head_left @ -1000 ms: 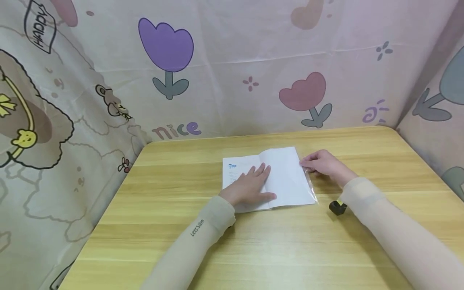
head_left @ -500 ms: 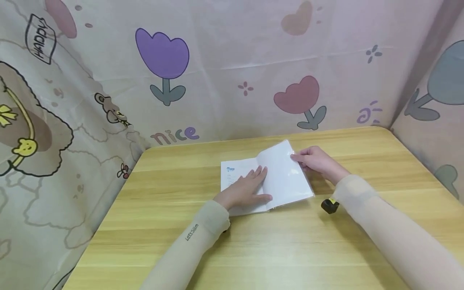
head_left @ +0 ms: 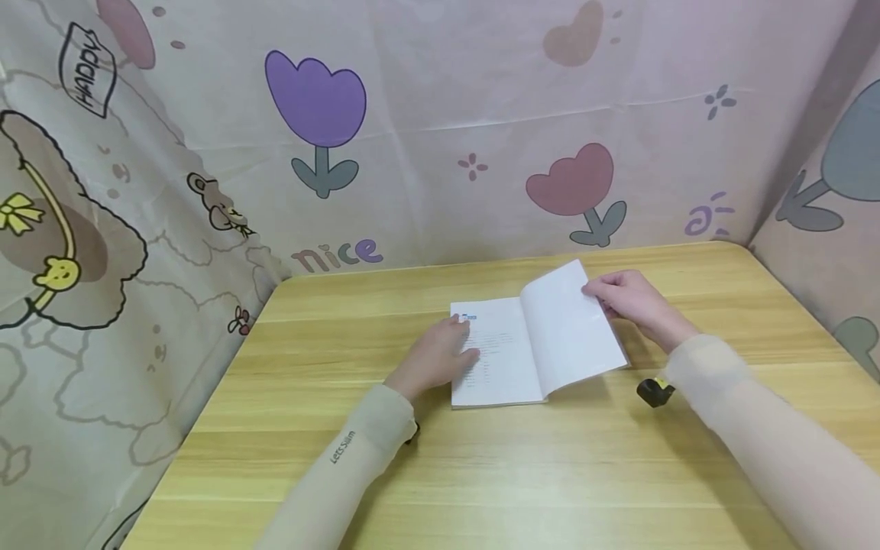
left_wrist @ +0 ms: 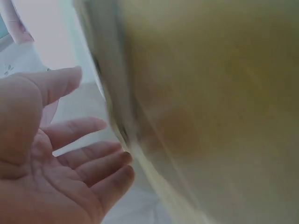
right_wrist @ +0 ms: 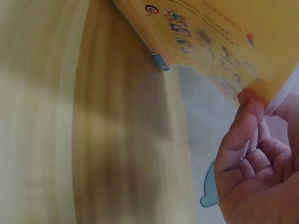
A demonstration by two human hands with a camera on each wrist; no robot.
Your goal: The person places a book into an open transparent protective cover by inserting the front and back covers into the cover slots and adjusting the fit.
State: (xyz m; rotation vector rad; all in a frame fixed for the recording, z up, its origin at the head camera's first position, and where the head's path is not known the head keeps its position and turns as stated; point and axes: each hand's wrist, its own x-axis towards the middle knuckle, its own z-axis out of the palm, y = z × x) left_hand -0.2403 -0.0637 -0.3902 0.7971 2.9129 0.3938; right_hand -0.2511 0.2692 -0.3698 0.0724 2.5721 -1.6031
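Note:
An open book (head_left: 499,370) lies on the wooden table, its left page printed with small text and a blue mark at the top. Its right side is a plain white inner cover (head_left: 571,328), lifted and tilted up off the table. My right hand (head_left: 629,298) pinches the outer edge of that cover between thumb and fingers. In the right wrist view the yellow printed outside of the cover (right_wrist: 201,42) faces down. At the book's left edge is my left hand (head_left: 435,353), fingers extended and relaxed, overlapping the page. The left wrist view shows its fingers (left_wrist: 107,186) loosely spread beside the book's edge.
The wooden table (head_left: 330,344) extends around the book. A patterned cloth (head_left: 426,153) hangs behind it and along both sides. Black wrist gear (head_left: 655,392) hangs under the right sleeve.
My left hand has slid from the middle of the book to its left edge, uncovering the printed page. My right hand has raised the cover from nearly flat to tilted.

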